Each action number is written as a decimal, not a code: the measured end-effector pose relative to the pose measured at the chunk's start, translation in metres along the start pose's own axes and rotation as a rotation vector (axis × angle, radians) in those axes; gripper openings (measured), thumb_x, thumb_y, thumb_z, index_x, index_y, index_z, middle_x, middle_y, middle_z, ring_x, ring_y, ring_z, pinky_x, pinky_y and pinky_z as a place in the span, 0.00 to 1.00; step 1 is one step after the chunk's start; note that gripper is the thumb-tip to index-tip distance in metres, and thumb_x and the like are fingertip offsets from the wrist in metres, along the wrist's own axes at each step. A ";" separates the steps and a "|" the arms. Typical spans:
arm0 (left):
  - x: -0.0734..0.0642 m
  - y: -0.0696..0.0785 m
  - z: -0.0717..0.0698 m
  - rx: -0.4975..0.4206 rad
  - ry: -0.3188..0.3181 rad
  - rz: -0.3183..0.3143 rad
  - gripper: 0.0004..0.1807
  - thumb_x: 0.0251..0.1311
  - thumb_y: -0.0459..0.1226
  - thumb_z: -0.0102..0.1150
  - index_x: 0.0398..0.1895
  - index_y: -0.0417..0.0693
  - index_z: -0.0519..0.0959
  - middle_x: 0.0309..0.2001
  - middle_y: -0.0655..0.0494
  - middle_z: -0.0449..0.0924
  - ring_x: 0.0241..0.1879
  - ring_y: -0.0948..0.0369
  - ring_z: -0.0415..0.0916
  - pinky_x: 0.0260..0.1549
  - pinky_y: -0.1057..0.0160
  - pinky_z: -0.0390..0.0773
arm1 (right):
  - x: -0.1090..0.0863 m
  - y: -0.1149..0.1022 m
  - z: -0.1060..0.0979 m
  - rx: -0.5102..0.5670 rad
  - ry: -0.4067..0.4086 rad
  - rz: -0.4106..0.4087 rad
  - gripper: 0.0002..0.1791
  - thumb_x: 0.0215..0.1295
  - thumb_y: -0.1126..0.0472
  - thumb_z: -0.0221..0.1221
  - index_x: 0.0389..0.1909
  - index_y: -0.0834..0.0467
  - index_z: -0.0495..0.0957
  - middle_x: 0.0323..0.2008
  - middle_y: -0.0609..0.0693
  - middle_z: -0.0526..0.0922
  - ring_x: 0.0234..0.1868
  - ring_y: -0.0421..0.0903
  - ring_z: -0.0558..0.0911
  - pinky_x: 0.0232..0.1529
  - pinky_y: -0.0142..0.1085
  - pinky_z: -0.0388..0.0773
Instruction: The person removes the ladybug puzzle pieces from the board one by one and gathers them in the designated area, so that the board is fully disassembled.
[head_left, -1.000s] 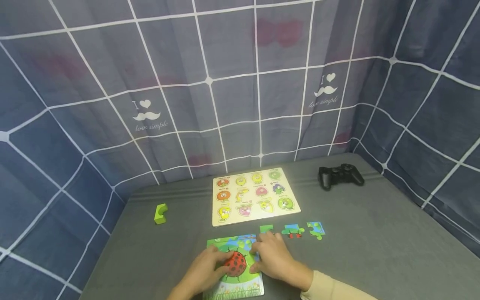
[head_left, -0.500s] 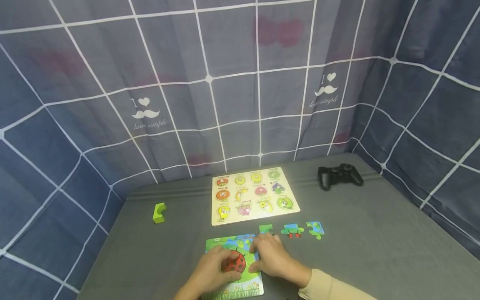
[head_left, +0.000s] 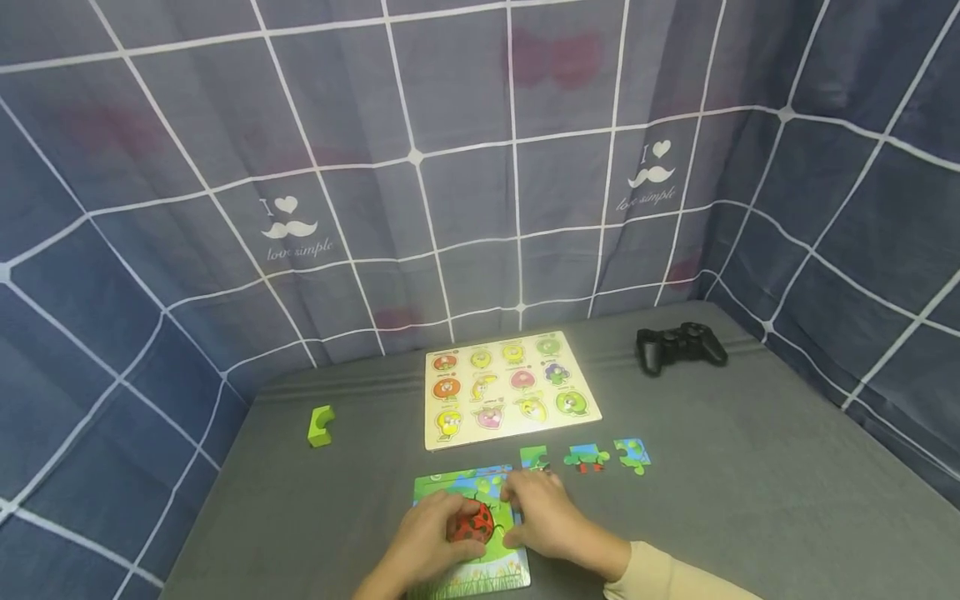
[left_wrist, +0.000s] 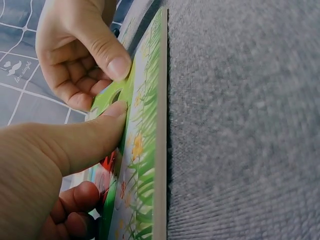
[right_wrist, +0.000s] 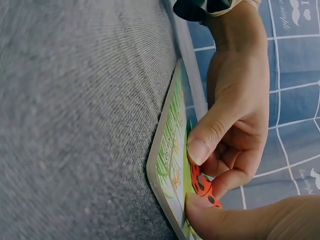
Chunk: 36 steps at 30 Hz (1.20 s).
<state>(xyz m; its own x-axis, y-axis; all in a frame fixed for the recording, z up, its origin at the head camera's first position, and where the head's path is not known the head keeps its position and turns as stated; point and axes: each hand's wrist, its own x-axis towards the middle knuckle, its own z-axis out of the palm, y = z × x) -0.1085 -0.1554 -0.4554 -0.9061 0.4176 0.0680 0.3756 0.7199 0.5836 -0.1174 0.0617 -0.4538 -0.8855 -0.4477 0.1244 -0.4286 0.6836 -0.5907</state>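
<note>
A jigsaw board [head_left: 502, 575] with a ladybug picture lies on the table. From its left side, my left hand [head_left: 431, 533] pinches a red ladybug puzzle piece [right_wrist: 202, 185] between thumb and fingers; that piece stands tilted above the board in the right wrist view. My right hand [head_left: 547, 512] is at the board's right edge, thumb and curled fingers gripping a green puzzle piece [left_wrist: 106, 97]. The left thumb lies close to this green piece in the left wrist view. Fingers partly hide the ladybug and the pieces' edges.
Three loose puzzle pieces, one of them blue and red [head_left: 587, 459], lie beyond my right hand. Behind the jigsaw is a wooden fruit puzzle board [head_left: 506, 392]. A black game controller [head_left: 681, 347] lies far right, a green block [head_left: 320, 427] left. A checked curtain [head_left: 465, 200] surrounds the table.
My left hand has shifted right across the ladybug. A gap with a dark edge has appeared at the ladybug's right side. My right hand has stayed in nearly the same place.
</note>
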 end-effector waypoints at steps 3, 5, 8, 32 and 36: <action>-0.001 0.000 0.000 -0.016 -0.016 -0.010 0.26 0.44 0.53 0.75 0.46 0.54 0.83 0.27 0.68 0.68 0.28 0.74 0.59 0.27 0.71 0.62 | -0.002 0.002 -0.001 0.056 -0.023 0.006 0.27 0.38 0.59 0.77 0.40 0.54 0.75 0.28 0.39 0.75 0.31 0.32 0.69 0.40 0.34 0.61; -0.002 0.000 0.001 -0.030 -0.022 -0.016 0.25 0.44 0.53 0.75 0.46 0.53 0.83 0.27 0.68 0.68 0.28 0.74 0.59 0.27 0.71 0.62 | -0.003 0.002 -0.001 0.088 -0.035 0.009 0.27 0.38 0.61 0.77 0.41 0.54 0.75 0.28 0.39 0.76 0.31 0.31 0.70 0.41 0.35 0.62; -0.001 0.000 0.002 -0.032 -0.019 -0.013 0.25 0.44 0.52 0.75 0.45 0.53 0.83 0.27 0.68 0.68 0.28 0.74 0.59 0.27 0.71 0.62 | -0.004 0.003 0.000 0.119 -0.037 0.009 0.28 0.39 0.62 0.77 0.42 0.54 0.73 0.27 0.39 0.76 0.29 0.30 0.70 0.41 0.36 0.63; 0.001 -0.002 0.004 -0.009 -0.005 0.001 0.25 0.43 0.53 0.74 0.46 0.57 0.83 0.30 0.69 0.72 0.30 0.74 0.60 0.31 0.71 0.60 | -0.051 0.071 -0.062 0.214 0.147 0.170 0.28 0.45 0.53 0.75 0.47 0.58 0.79 0.34 0.46 0.72 0.34 0.35 0.69 0.35 0.29 0.69; 0.000 -0.006 0.001 -0.002 0.013 0.004 0.25 0.43 0.54 0.74 0.47 0.58 0.83 0.31 0.69 0.74 0.31 0.74 0.61 0.31 0.71 0.61 | -0.077 0.105 -0.090 0.252 0.245 0.265 0.28 0.44 0.58 0.76 0.48 0.61 0.79 0.34 0.49 0.72 0.33 0.34 0.69 0.33 0.29 0.69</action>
<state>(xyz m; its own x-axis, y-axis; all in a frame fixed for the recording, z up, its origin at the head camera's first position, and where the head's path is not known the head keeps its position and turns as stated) -0.1099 -0.1589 -0.4599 -0.9070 0.4132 0.0815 0.3792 0.7170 0.5850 -0.1102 0.2201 -0.4538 -0.9884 -0.1047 0.1098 -0.1504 0.5807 -0.8001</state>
